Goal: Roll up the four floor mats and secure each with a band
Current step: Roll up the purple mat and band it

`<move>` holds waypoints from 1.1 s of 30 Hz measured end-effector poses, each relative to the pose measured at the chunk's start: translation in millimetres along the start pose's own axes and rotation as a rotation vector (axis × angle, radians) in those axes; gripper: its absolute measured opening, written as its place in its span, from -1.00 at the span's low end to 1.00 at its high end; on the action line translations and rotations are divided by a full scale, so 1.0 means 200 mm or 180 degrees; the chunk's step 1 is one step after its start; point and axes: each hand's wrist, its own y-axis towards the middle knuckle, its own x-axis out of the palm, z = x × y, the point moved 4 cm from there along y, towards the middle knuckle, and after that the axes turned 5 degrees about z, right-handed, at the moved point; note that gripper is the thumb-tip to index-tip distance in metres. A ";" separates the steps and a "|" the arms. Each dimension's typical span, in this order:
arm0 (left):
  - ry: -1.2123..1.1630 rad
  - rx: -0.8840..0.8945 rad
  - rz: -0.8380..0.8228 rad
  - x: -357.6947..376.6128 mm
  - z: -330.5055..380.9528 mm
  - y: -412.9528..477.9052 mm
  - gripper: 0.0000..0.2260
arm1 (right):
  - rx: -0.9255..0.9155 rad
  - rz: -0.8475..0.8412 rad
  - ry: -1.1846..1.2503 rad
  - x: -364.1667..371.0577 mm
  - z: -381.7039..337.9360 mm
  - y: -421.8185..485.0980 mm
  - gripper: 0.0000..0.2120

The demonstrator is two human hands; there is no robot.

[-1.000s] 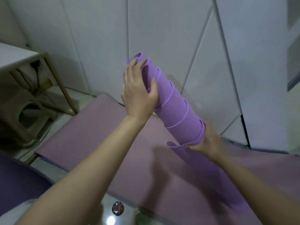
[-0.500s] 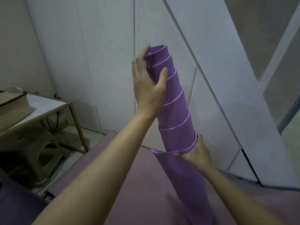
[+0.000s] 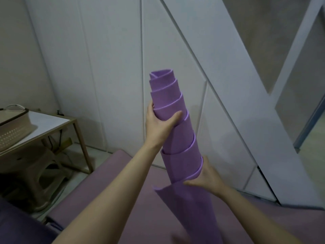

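Note:
A bright purple mat (image 3: 177, 138) stands nearly upright in front of me, rolled unevenly so its layers telescope upward in a spiral. My left hand (image 3: 159, 125) grips the roll around its upper middle, thumb across the front. My right hand (image 3: 204, 175) holds the bottom of the roll where the loose tail (image 3: 190, 208) hangs down. A duller mauve mat (image 3: 123, 187) lies flat beneath. No band is in view.
White panelled doors (image 3: 112, 67) rise close behind the roll. A small metal-legged table (image 3: 52, 125) with a beige basket (image 3: 14, 124) stands at the left, a plastic stool (image 3: 40, 180) under it. A dark purple surface (image 3: 19, 226) shows at bottom left.
The roll has been tipped from slanted to nearly upright. My left hand slid down from the roll's top end to its upper middle. My right hand stays at the bottom.

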 end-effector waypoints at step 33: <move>0.0569 -0.0457 -0.0760 -0.27 -0.26 -0.22 -0.32 | -0.0833 -0.0527 0.0768 0.18 -0.30 0.03 -0.12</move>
